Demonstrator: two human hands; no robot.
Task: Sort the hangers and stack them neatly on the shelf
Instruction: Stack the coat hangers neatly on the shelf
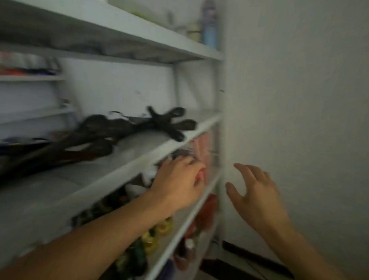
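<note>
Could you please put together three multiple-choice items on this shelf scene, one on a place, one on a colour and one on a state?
1. Where do the dark hangers lie?
A. on the floor
B. on the middle shelf
C. in the right hand

2. What colour is the tall bottle on the top shelf?
A. light blue
B. red
C. black

3. How is the right hand?
A. gripping a hanger
B. fist closed
C. open, fingers spread, holding nothing

Answers: 1 B, the pile rests on that board; 2 A, its body looks pale blue; 3 C, it hovers by the wall while the left hand reaches under the shelf.
</note>
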